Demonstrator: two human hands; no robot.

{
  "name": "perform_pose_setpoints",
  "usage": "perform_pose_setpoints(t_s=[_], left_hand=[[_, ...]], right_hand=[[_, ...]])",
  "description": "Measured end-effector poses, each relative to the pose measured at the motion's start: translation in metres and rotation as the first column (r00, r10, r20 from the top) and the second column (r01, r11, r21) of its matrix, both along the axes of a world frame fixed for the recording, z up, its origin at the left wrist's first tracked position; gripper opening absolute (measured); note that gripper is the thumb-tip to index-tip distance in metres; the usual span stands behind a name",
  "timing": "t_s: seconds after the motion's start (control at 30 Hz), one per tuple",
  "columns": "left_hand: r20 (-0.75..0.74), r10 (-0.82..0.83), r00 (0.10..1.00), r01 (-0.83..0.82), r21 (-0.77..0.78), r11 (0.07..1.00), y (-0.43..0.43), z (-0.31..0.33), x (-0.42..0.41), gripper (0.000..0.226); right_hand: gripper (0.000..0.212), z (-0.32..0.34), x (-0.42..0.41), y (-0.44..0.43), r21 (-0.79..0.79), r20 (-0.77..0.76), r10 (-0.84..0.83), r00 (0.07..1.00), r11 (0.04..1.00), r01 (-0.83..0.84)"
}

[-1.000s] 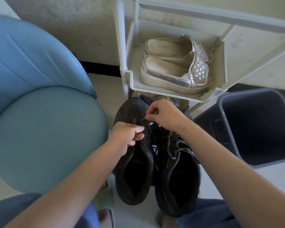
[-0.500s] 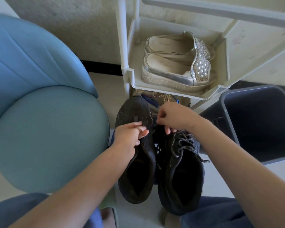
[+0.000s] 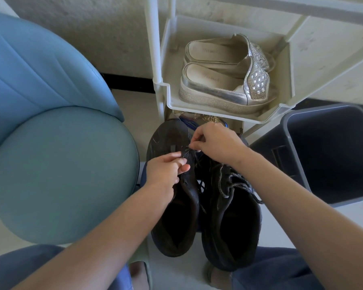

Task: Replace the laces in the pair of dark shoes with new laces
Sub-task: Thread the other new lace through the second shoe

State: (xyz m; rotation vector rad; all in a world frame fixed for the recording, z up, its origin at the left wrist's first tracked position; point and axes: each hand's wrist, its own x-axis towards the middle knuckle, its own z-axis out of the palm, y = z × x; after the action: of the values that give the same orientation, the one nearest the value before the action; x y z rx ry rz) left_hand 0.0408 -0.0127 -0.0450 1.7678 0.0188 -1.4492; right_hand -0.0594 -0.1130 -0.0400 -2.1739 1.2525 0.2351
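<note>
A round teal padded stool (image 3: 59, 174) stands left of the grips, a dark grey plastic bin (image 3: 331, 153) to their right, and a cream plastic shelf (image 3: 214, 114) holding silver studded slip-ons (image 3: 226, 80) just beyond them. The left hand (image 3: 166, 170) and right hand (image 3: 216, 143) each pinch a thin dark lace (image 3: 190, 151) closed between fingertips. Directly beneath both grips lie the worn black lace-up shoes (image 3: 205, 206), side by side on the floor.

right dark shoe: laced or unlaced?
Laced. Grey-flecked laces cross the right shoe over its tongue, with loose ends trailing off its right side. The left shoe shows no such crossings.
</note>
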Motion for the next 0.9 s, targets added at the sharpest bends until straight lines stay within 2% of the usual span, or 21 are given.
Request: perform_pose_setpoints(t_s=[0.13,0.27,0.4,0.5,0.57,0.63,0.73,0.8,0.83,0.9], left_hand=[[0.021,-0.014,1.0,0.014,-0.016,1.0,0.0,0.002,-0.002,0.018],[0.074,-0.041,0.996,0.044,-0.047,0.998,0.002,0.003,-0.004,0.02],[0.097,-0.031,0.995,0.035,-0.038,0.999,0.001,0.005,-0.006,0.022],[-0.008,0.032,0.999,-0.032,0.063,0.998,-0.005,0.006,-0.004,0.013],[-0.095,0.086,0.992,-0.074,0.129,0.989,-0.01,0.008,-0.001,0.016],[-0.095,0.068,0.993,-0.057,0.111,0.992,-0.01,0.006,0.002,0.019],[0.054,-0.124,0.991,0.123,0.009,0.992,-0.005,0.002,0.005,0.014],[0.197,-0.266,0.944,0.275,-0.02,0.961,-0.004,0.0,0.01,0.012],[0.283,-0.334,0.899,0.351,-0.009,0.936,-0.004,-0.002,0.012,0.012],[0.48,-0.476,0.737,0.509,0.069,0.858,-0.004,-0.005,0.014,0.011]], right_hand=[[0.008,0.005,0.005,0.005,-0.067,-0.054,0.054,0.997,0.996,-0.057],[0.006,0.009,0.012,0.007,-0.191,-0.112,0.166,0.98,0.964,-0.186],[0.007,0.006,0.018,0.01,-0.235,-0.138,0.217,0.966,0.941,-0.245],[0.005,0.002,0.014,0.007,-0.094,-0.055,0.072,0.996,0.993,-0.077],[0.008,-0.001,0.008,0.005,0.008,0.018,-0.048,0.999,0.999,0.048],[0.012,-0.004,0.007,0.007,0.035,0.058,-0.104,0.993,0.994,0.103],[0.005,-0.007,0.01,0.011,-0.015,0.068,-0.125,0.99,0.992,0.126],[0.004,-0.006,0.011,0.012,-0.034,0.065,-0.121,0.991,0.992,0.123],[0.005,-0.005,0.01,0.012,-0.039,0.062,-0.113,0.992,0.993,0.116],[0.01,-0.004,0.011,0.014,-0.058,0.045,-0.081,0.996,0.995,0.084]])
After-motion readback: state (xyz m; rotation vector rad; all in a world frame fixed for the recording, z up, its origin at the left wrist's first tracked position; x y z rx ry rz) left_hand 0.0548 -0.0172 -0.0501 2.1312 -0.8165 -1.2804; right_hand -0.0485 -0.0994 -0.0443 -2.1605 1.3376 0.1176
